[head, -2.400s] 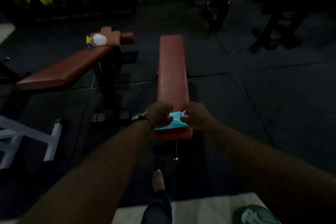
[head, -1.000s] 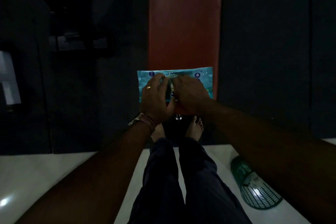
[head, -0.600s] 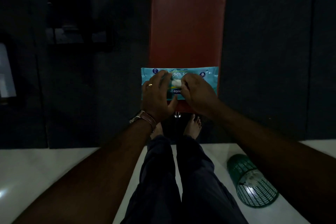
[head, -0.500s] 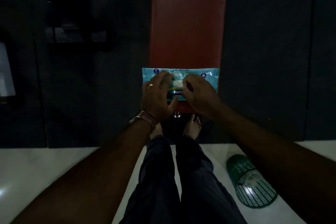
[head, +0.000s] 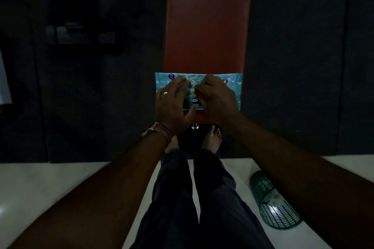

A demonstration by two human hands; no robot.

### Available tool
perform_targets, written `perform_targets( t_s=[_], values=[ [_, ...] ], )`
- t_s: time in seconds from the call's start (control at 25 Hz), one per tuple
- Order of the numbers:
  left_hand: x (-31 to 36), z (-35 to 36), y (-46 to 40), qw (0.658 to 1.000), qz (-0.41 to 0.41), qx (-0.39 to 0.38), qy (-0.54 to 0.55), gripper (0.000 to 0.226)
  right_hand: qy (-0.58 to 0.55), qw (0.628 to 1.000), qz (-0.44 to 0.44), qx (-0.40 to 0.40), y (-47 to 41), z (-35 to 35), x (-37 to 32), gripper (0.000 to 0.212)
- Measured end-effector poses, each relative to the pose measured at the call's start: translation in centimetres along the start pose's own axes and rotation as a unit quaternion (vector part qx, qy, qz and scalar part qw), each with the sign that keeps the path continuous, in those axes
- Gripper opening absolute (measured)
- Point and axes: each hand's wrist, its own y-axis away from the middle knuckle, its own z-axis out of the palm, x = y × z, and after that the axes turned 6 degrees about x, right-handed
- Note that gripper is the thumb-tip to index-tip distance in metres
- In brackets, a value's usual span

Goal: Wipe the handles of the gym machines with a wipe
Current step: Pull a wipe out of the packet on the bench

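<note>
A light blue pack of wipes (head: 232,83) lies across the near end of a red padded bench (head: 206,26). My left hand (head: 174,105) lies flat on the pack's left half, fingers spread and fairly straight, pressing it down. My right hand (head: 216,99) is over the pack's middle, fingers curled, pinching a bit of white wipe (head: 193,90) at the opening. Most of the pack's middle is hidden under both hands.
A green mesh bin (head: 273,204) lies on its side on the white floor at the lower right. My legs and bare feet (head: 211,139) stand just before the bench. Dark rubber flooring surrounds the bench; dim equipment (head: 81,36) sits at the left.
The view dropped from the gym floor to straight down on the pack. My right hand peeled open the pack's flap, and a white wipe tip now shows between the fingers.
</note>
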Motion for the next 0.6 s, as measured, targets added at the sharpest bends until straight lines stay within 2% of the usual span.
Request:
perform_targets(
  t_s=[0.12, 0.24, 0.32, 0.48, 0.56, 0.6],
  values=[
    [0.0, 0.1, 0.1, 1.000, 0.000, 0.008, 0.002, 0.069, -0.012, 1.000, -0.004, 0.002, -0.2, 0.0, 0.1, 0.009],
    [-0.1, 0.2, 0.2, 1.000, 0.003, 0.015, 0.004, 0.068, -0.110, 0.990, 0.081, 0.024, -0.2, -0.2, 0.1, 0.006],
    [-0.1, 0.3, 0.2, 1.000, 0.007, 0.020, 0.001, 0.068, -0.178, 0.974, 0.143, 0.006, -0.4, -0.7, 0.0, 0.003],
    [-0.1, 0.5, 0.2, 1.000, 0.011, 0.028, -0.004, 0.066, -0.230, 0.950, 0.206, -0.053, -1.5, -2.0, 0.4, 0.016],
    [-0.1, 0.5, 0.2, 1.000, 0.010, 0.028, -0.003, 0.065, -0.354, 0.901, 0.237, -0.077, -1.7, -2.8, 0.7, 0.022],
    [-0.1, 0.5, 0.2, 0.999, 0.010, 0.031, -0.002, 0.065, -0.436, 0.856, 0.266, -0.080, -1.7, -3.2, 1.0, 0.025]
  ],
)
